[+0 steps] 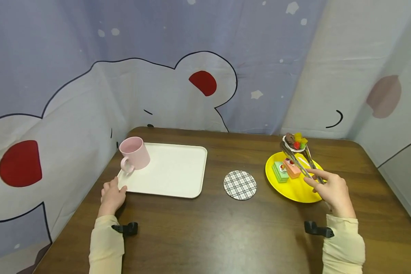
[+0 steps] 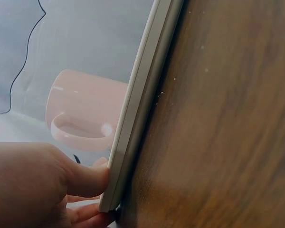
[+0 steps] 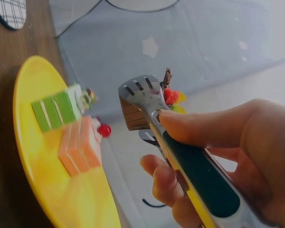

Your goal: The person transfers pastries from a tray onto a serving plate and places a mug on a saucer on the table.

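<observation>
At the near side of the wooden bench, two cream sleeves reach forward, and a black strap piece shows at each wrist. The left hand pinches the near left corner of the white tray, with the thumb against its rim. The right hand holds the metal tongs between thumb and fingers, above the yellow plate. Between tray and plate lies a round checked coaster. On the plate, a green cake and a pink cake sit side by side. The pink mug stands upright on the left part of the tray. Beyond the cakes, the tongs' ends are at both sides of a fruit-topped dessert cup; I cannot tell if they touch it. Farthest hangs a printed cloth.
</observation>
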`<act>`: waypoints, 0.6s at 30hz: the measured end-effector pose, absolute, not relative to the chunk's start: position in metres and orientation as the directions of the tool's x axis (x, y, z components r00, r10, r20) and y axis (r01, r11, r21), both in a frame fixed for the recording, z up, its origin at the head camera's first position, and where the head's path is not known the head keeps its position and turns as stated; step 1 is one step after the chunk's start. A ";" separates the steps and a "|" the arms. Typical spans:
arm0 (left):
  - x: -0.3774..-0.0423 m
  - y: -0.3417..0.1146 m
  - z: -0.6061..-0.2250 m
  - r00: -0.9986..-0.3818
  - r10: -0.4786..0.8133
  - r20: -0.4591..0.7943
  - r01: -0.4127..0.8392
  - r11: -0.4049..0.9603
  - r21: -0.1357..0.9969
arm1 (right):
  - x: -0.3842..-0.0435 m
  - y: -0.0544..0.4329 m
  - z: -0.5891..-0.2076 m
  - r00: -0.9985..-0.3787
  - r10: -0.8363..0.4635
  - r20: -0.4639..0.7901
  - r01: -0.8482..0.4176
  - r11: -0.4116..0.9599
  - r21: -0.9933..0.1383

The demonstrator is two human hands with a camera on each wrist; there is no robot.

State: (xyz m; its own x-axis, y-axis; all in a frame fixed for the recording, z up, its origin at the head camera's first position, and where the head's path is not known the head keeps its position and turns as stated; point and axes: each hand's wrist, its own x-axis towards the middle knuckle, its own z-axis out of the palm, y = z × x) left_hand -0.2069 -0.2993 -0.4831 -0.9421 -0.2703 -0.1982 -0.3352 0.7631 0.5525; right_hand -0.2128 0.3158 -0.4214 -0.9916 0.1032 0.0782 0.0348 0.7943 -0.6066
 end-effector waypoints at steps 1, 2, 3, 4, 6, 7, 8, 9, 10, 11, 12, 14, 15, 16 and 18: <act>-0.207 -0.299 -0.483 -0.942 -0.271 -0.199 -0.336 0.762 0.553 | -0.212 0.318 -0.422 -0.991 0.115 0.076 0.045 0.791 -0.610; -0.207 -0.299 -0.483 -0.942 -0.272 -0.199 -0.337 0.762 0.553 | -0.211 0.321 -0.422 -0.989 0.125 0.074 0.054 0.789 -0.612; -0.207 -0.299 -0.483 -0.941 -0.273 -0.200 -0.338 0.762 0.553 | -0.210 0.323 -0.423 -0.988 0.135 0.072 0.063 0.789 -0.612; -0.207 -0.299 -0.483 -0.941 -0.274 -0.201 -0.339 0.761 0.553 | -0.210 0.326 -0.424 -0.987 0.144 0.068 0.074 0.791 -0.608; -0.207 -0.299 -0.483 -0.940 -0.275 -0.202 -0.341 0.758 0.555 | -0.208 0.332 -0.425 -0.985 0.159 0.070 0.086 0.798 -0.597; -0.207 -0.299 -0.483 -0.940 -0.275 -0.203 -0.342 0.758 0.556 | -0.207 0.335 -0.426 -0.984 0.164 0.064 0.095 0.800 -0.593; -0.207 -0.299 -0.482 -0.940 -0.275 -0.203 -0.342 0.757 0.556 | -0.207 0.338 -0.426 -0.984 0.168 0.058 0.103 0.802 -0.589; -0.207 -0.299 -0.482 -0.939 -0.276 -0.203 -0.343 0.756 0.557 | -0.206 0.341 -0.427 -0.984 0.170 0.054 0.107 0.807 -0.580; -0.207 -0.299 -0.482 -0.939 -0.277 -0.203 -0.343 0.755 0.558 | -0.206 0.344 -0.428 -0.984 0.173 0.048 0.114 0.810 -0.575; -0.207 -0.299 -0.482 -0.939 -0.277 -0.203 -0.344 0.756 0.558 | -0.205 0.347 -0.429 -0.984 0.176 0.041 0.121 0.811 -0.572; -0.207 -0.299 -0.482 -0.939 -0.278 -0.203 -0.344 0.755 0.558 | -0.205 0.350 -0.430 -0.984 0.176 0.033 0.126 0.812 -0.570; -0.207 -0.299 -0.482 -0.939 -0.279 -0.203 -0.344 0.755 0.558 | -0.203 0.355 -0.432 -0.983 0.182 0.024 0.136 0.812 -0.567; -0.207 -0.299 -0.482 -0.939 -0.279 -0.203 -0.345 0.755 0.558 | -0.203 0.357 -0.433 -0.983 0.185 0.020 0.141 0.809 -0.571; -0.207 -0.299 -0.483 -0.939 -0.279 -0.203 -0.345 0.755 0.558 | -0.202 0.359 -0.434 -0.982 0.188 0.010 0.148 0.804 -0.576; -0.207 -0.299 -0.483 -0.938 -0.279 -0.204 -0.346 0.755 0.557 | -0.201 0.362 -0.436 -0.982 0.188 -0.007 0.158 0.802 -0.577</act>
